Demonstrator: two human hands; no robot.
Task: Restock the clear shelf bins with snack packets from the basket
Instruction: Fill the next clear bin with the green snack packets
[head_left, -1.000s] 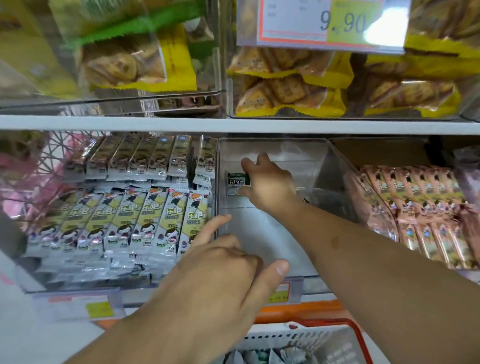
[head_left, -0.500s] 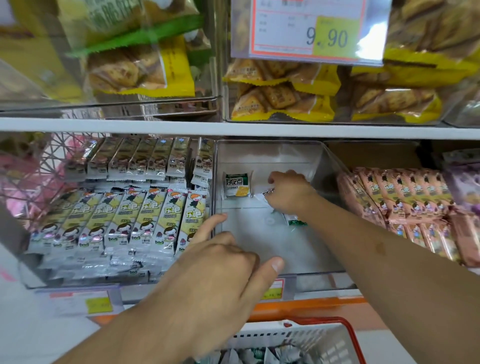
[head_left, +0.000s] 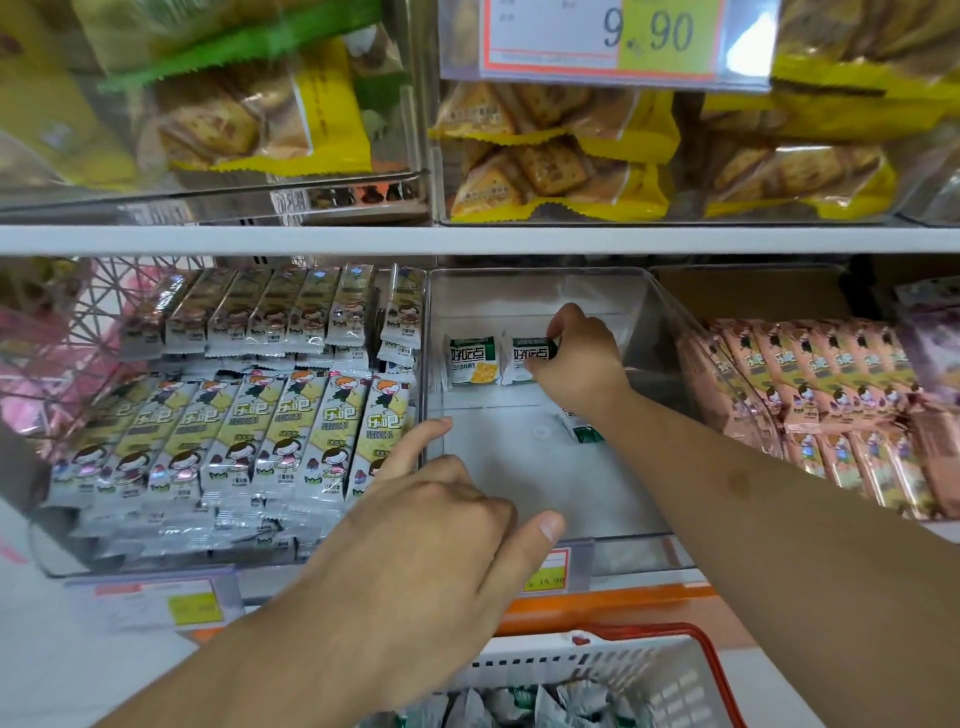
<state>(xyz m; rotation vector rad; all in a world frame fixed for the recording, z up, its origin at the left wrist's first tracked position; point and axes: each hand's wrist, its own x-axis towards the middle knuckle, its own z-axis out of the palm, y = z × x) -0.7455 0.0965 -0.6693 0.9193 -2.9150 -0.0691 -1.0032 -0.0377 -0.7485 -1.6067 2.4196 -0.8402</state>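
Note:
The clear shelf bin in the middle of the lower shelf is nearly bare. One green-and-white snack packet stands upright at its back left. My right hand reaches deep into the bin and pinches a second packet upright beside the first. A third packet lies on the bin floor under my right wrist. My left hand hovers at the bin's front left corner, index finger stretched along the left wall, other fingers loosely curled, holding nothing. The white basket with a red rim sits below and holds more packets.
A full bin of grey-and-yellow stick packets adjoins on the left, and pink packets fill the bin on the right. The shelf above carries yellow cracker bags and a price tag. A pink wire rack is at far left.
My right hand left the first packet standing at the back left, picked up another and moved it upright beside the first. My left hand has barely moved.

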